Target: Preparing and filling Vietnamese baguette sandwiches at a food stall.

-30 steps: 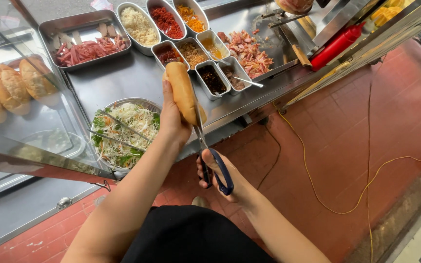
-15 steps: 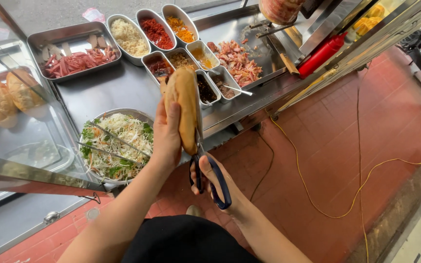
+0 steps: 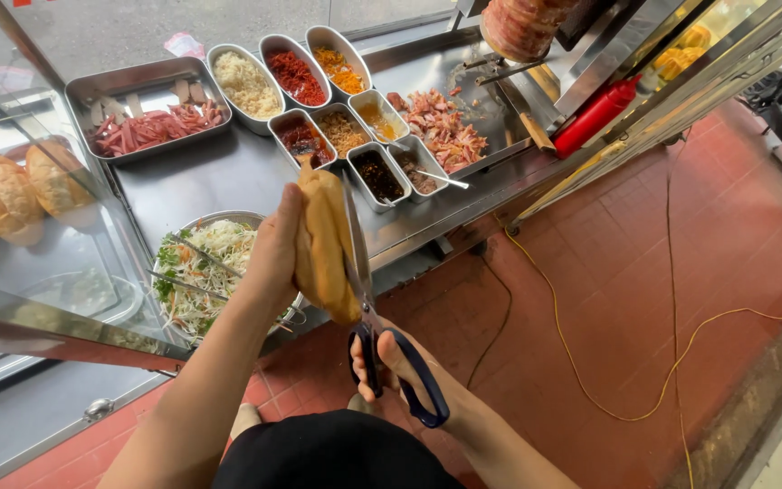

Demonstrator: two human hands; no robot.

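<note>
My left hand (image 3: 275, 255) grips a long golden bread roll (image 3: 323, 240) and holds it upright over the edge of the steel counter (image 3: 219, 177). My right hand (image 3: 393, 367) has its fingers through the dark blue handles of a pair of scissors (image 3: 382, 335). The scissor blades run up along the right side of the roll, inside a cut in it. A round metal bowl of shredded salad (image 3: 196, 267) with tongs lies just left of my left hand.
Several small steel tubs of fillings (image 3: 337, 131) and a tray of sliced sausage (image 3: 151, 127) sit at the back of the counter. Chopped meat (image 3: 441, 127) lies under a spit. A red sauce bottle (image 3: 595, 113) lies right. More rolls (image 3: 6, 195) sit behind glass at left. A yellow cable (image 3: 590, 362) crosses the red tile floor.
The scissor blades have moved further up the roll, and the roll has split open along its side. My left hand has turned the roll a little.
</note>
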